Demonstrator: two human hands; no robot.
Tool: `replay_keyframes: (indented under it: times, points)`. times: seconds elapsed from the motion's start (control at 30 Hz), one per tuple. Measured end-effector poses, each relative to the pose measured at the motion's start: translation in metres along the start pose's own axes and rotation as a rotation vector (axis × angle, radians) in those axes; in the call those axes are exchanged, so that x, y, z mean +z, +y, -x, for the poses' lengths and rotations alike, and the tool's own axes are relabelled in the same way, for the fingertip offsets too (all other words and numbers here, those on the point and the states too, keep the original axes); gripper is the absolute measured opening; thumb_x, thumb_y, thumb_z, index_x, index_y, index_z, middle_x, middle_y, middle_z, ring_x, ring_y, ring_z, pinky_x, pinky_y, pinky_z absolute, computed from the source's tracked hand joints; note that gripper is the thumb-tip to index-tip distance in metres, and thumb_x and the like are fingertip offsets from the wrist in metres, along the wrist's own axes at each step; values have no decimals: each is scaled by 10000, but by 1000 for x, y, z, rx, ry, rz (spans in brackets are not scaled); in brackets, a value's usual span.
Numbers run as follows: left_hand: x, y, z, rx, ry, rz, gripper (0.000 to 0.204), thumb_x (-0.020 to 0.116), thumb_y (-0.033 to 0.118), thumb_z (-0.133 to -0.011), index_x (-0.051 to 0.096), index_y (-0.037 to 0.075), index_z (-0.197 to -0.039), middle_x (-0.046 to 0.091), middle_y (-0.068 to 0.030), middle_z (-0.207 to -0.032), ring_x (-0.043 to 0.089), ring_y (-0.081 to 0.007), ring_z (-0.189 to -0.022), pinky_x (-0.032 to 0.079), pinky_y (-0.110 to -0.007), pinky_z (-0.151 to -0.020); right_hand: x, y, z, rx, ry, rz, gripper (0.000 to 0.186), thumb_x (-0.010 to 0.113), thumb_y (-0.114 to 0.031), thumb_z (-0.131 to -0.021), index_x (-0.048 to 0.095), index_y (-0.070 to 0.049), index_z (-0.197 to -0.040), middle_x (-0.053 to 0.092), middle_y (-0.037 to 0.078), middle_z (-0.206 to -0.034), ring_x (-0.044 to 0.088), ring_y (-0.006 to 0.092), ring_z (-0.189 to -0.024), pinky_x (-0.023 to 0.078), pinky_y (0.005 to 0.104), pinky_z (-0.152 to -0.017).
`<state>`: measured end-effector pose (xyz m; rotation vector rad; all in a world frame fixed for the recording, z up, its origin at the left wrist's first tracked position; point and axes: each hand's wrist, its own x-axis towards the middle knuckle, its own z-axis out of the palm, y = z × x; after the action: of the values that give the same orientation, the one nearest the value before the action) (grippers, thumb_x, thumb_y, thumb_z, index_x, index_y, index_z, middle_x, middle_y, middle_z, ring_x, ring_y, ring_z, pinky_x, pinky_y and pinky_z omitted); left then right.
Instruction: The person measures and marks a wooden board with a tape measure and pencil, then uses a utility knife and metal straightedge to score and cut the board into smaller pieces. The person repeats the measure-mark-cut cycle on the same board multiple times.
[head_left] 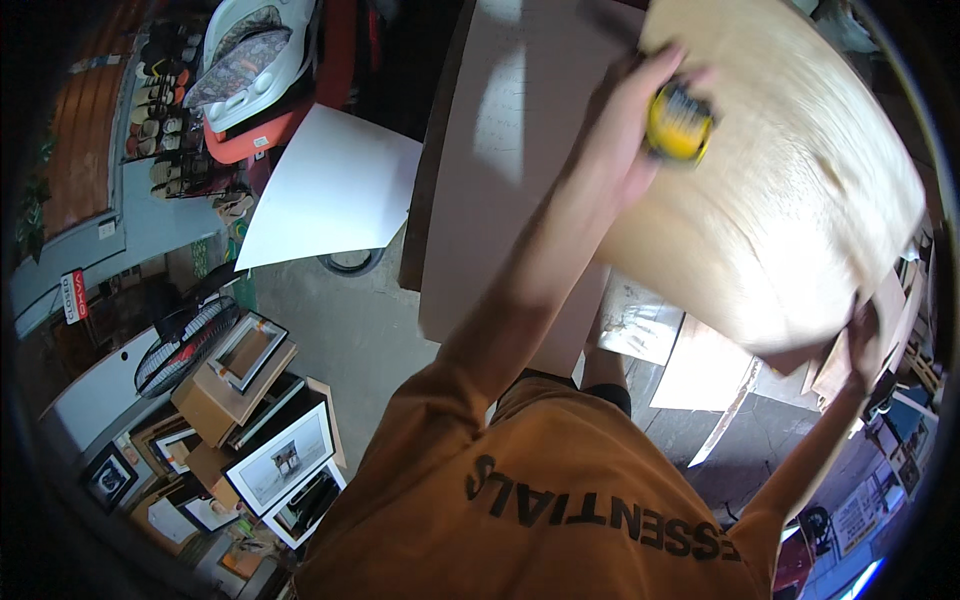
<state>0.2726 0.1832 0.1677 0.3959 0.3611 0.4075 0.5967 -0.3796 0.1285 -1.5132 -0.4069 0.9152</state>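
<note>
My left hand is closed round a yellow and black tape measure, over the left part of a large pale plywood sheet. The sheet is tilted and smeared by motion. At the sheet's near right edge my right hand grips it, its fingers partly hidden. Whether my left hand also touches the sheet, I cannot tell. Beneath my left forearm lies a wide brown board, partly covered by the sheet.
A white panel leans at the left, with a white and red baby seat behind it. Stacked picture frames, a cardboard box and a black fan stand at the lower left. Board offcuts lie below the sheet.
</note>
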Motion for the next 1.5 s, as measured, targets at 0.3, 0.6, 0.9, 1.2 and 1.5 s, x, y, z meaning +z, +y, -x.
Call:
replay_keyframes:
  times: [0.3, 0.6, 0.9, 1.2, 1.5]
  points:
    - [88, -97, -21, -350, -113, 110, 274, 705, 338, -959, 592, 90, -992, 646, -94, -908, 712, -239, -835, 610, -413, -765, 364, 197, 172, 400, 474, -322, 272, 667, -226, -1017, 628, -43, -1215, 683, 82, -1097, 697, 201, -946, 613, 368, -792]
    - [-71, -123, 218, -780, 361, 323, 451, 489, 359, -1016, 589, 37, -1316, 632, -249, -1280, 606, -429, -1196, 428, -598, -1105, 440, 188, 167, 596, 513, -859, 339, 708, -293, -996, 684, 45, -982, 716, 108, -934, 707, 209, -800, 600, 358, -830]
    - [-122, -94, 218, -579, 365, -17, 593, 478, 513, -1042, 521, 91, -1456, 677, -160, -1204, 653, -354, -1095, 523, -522, -950, 352, 140, 173, 954, 13, -27, 460, 568, -385, -1061, 700, 41, -945, 694, 103, -704, 708, 202, -652, 598, 312, -630]
    - [-132, -103, 238, -336, 445, -292, 674, 476, 577, -1013, 524, 47, -1427, 649, -180, -1271, 634, -326, -1150, 527, -454, -888, 108, 112, 35, 10, 852, 1498, 260, 508, -146, -1013, 601, -31, -1228, 602, 215, -1220, 587, 409, -1121, 497, 486, -922]
    - [-120, -104, 194, -228, 491, -800, 603, 534, 462, -1005, 461, 125, -1499, 631, -80, -1298, 654, -225, -1062, 537, -365, -781, 88, 134, 28, -53, 786, 1254, 224, 486, -72, -987, 533, 0, -1194, 599, 196, -1097, 588, 400, -1053, 495, 481, -892]
